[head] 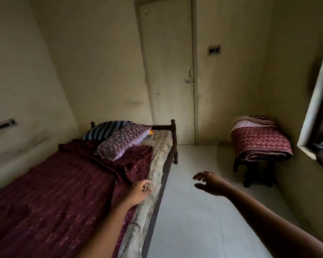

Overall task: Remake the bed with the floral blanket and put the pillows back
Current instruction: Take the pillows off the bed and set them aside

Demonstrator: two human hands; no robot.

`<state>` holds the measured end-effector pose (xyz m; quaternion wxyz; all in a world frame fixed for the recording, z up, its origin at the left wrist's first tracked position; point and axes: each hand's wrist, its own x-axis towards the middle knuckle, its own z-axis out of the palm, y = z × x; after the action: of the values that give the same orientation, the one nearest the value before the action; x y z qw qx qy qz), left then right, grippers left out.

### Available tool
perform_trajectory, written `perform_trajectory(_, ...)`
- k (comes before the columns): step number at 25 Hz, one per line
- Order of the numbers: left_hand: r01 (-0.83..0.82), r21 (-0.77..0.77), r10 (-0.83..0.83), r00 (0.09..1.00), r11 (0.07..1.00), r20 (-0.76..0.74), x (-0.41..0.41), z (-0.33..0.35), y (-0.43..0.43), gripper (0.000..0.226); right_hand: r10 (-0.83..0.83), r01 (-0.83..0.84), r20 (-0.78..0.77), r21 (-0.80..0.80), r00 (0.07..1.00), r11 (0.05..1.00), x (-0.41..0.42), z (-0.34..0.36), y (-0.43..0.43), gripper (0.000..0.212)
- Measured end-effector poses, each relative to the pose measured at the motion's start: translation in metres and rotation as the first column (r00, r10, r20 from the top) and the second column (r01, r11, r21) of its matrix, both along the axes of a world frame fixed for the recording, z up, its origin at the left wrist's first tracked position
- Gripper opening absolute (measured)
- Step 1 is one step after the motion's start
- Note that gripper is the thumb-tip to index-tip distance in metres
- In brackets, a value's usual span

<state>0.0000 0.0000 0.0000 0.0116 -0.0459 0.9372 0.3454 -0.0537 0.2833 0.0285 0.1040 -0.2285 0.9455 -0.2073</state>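
- Bed (173,131): dark turned-wood frame w/ knob posts. It runs along the wall, head end at the far end.
- Floral blanket (54,192): maroon, quilted, spread over most of the bed. It's rumpled near the head end, and its floor-side edge stops short of the bed's side.
- Mattress (158,164): a pale, worn printed strip shows bare along that side.
- Patterned pillow (123,142): at the bed's head, lying partly on the bunched blanket. Striped pillow (104,129) is behind it, against the headboard.
- Left hand (140,190): on the bed's floor-side edge where blanket meets mattress. Fingers are curled; can't tell if the grip pinches the cloth.
- Right hand (211,183): in the air off the bed's side, over the floor (203,229). Grip is apart w/ fingers spread, holding nothing.
- Floor beside the bed: pale, smooth, wide open lane to the door (168,71) beyond the bed's head.
- Stool (254,172): dark, across the floor from the bed, w/ folded quilts (259,142) on top.
- Window ledge (306,153): farthest from the bed, past the stool.
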Motion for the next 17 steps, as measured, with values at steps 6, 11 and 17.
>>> perform_trajectory(6, -0.122, 0.063, 0.114, 0.986, 0.991, 0.12, -0.057, -0.043, -0.02, 0.04, -0.003, 0.009, 0.108, -0.052, 0.994, 0.999, -0.109, -0.035, -0.006, 0.032)
perform_trajectory(11, -0.312, 0.11, 0.285, 0.936, 0.944, 0.207, -0.095, -0.097, -0.071, 0.041, 0.062, -0.05, 0.195, -0.067, 0.979, 0.996, -0.196, -0.075, -0.058, 0.031)
perform_trajectory(17, -0.51, 0.223, 0.459, 0.854, 0.831, 0.243, -0.175, -0.137, -0.139, 0.047, 0.052, -0.012, 0.301, -0.136, 0.952, 0.991, -0.308, -0.097, -0.145, 0.028)
